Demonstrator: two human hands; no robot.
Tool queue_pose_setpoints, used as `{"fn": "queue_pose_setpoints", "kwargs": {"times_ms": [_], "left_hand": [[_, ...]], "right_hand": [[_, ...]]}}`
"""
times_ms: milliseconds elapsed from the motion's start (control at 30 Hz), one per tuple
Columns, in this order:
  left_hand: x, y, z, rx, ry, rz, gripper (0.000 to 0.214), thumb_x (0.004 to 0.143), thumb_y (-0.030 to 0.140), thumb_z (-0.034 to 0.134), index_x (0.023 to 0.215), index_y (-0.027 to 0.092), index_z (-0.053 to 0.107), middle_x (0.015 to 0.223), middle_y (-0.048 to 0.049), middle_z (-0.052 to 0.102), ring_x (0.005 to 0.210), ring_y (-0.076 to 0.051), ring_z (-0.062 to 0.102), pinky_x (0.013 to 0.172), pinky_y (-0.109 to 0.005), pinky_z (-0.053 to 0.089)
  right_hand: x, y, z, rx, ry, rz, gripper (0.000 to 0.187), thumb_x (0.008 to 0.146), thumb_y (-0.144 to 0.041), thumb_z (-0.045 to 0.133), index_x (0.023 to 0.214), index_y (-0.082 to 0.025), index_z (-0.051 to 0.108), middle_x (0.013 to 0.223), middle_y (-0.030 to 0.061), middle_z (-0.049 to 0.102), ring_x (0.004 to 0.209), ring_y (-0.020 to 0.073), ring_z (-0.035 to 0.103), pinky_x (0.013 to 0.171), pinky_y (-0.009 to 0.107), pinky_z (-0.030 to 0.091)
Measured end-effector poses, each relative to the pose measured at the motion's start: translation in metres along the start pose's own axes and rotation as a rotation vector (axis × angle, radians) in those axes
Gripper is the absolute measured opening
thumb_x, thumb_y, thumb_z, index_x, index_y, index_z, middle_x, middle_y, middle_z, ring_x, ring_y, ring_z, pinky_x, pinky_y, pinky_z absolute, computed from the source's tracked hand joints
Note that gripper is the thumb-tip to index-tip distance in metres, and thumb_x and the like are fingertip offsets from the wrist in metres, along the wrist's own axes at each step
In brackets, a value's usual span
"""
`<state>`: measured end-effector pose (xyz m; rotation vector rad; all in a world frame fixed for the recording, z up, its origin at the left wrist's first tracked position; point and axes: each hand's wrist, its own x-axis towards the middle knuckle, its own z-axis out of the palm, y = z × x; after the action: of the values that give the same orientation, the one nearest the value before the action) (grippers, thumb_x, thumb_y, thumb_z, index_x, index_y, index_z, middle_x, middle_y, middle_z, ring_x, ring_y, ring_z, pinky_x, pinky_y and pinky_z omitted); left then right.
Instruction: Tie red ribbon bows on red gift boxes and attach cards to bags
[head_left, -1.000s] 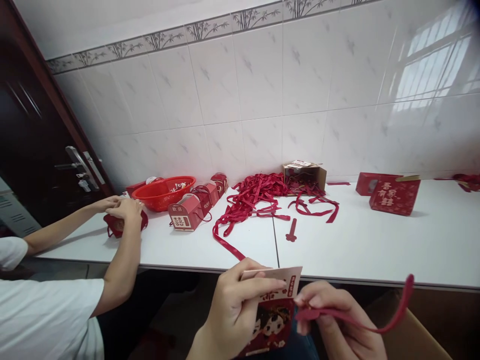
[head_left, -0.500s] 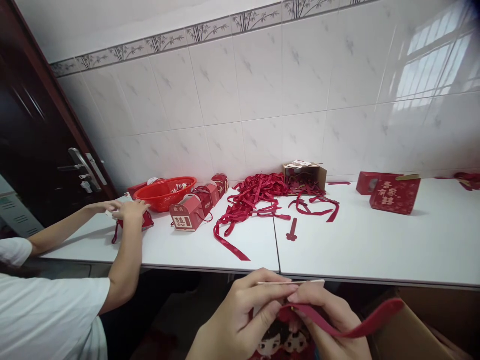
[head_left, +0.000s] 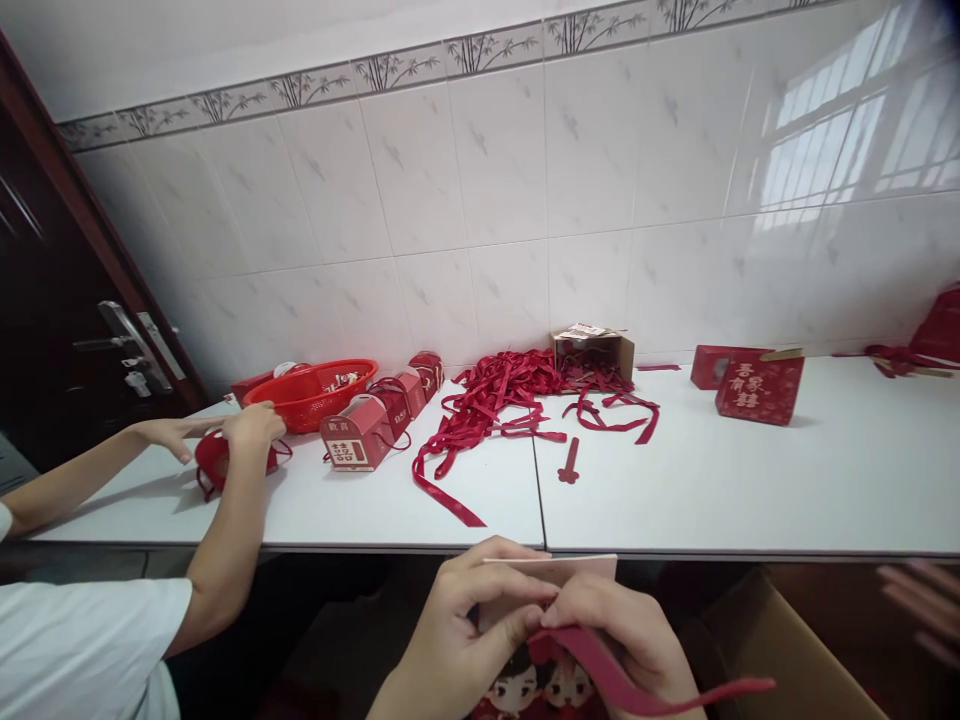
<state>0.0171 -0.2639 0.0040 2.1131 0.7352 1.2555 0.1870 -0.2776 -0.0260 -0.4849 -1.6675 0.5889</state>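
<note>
Below the table's front edge, my left hand [head_left: 465,635] and my right hand [head_left: 619,630] come together at a red gift box [head_left: 517,690] printed with cartoon figures. A pale card flap [head_left: 570,568] rises behind my fingers. Both hands pinch a red ribbon [head_left: 611,682] at the top of the box, and its loose end trails to the right. My left thumb and fingers close on the box edge. Where exactly the ribbon passes through is hidden by my fingertips.
Ahead on the white table [head_left: 675,500] lie a heap of red ribbons [head_left: 502,385] and a small carton [head_left: 619,355]. Red gift boxes [head_left: 352,440] stand left and a red bag-shaped box [head_left: 761,390] right. A co-worker's hand [head_left: 255,425] is near an orange-red basket [head_left: 311,405]. A cardboard box [head_left: 772,640] sits below.
The view has turned slightly right. My hands have tilted the box, showing more of the pale flap. The co-worker's hands have shifted on a red box, and a blurred hand appears at far right.
</note>
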Motion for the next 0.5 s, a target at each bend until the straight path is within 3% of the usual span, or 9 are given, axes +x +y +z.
{"fn": "queue_pose_setpoints", "kwargs": {"times_ms": [167,267,500], "left_hand": [[-0.003,0.002,-0.002,-0.012,-0.053,-0.038,0.02,0.079,0.014,0.064,0.095,0.024,0.072,0.101,-0.0076,0.069,0.097,-0.019,0.062,0.083,-0.029,0.05],[-0.004,0.003,-0.003,-0.052,-0.107,-0.057,0.024,0.08,0.013,0.063,0.099,0.025,0.071,0.103,-0.0072,0.067,0.097,-0.019,0.062,0.084,-0.029,0.05],[-0.004,0.002,-0.002,-0.045,-0.08,-0.076,0.017,0.078,0.015,0.065,0.09,0.024,0.073,0.1,-0.007,0.067,0.096,-0.018,0.062,0.083,-0.028,0.05]], "right_hand": [[0.0,-0.005,-0.007,-0.038,-0.107,-0.029,0.026,0.084,-0.007,0.052,0.099,-0.023,0.065,0.081,0.0032,0.07,0.069,0.0129,0.065,0.064,0.02,0.051],[-0.001,-0.009,-0.009,-0.069,-0.112,-0.031,0.026,0.084,-0.008,0.052,0.102,-0.024,0.065,0.082,0.0034,0.069,0.071,0.0128,0.065,0.066,0.019,0.052],[-0.003,-0.006,-0.012,-0.161,-0.099,-0.117,0.03,0.084,-0.008,0.055,0.105,-0.025,0.066,0.077,0.0033,0.07,0.065,0.0114,0.066,0.059,0.017,0.052]]}}
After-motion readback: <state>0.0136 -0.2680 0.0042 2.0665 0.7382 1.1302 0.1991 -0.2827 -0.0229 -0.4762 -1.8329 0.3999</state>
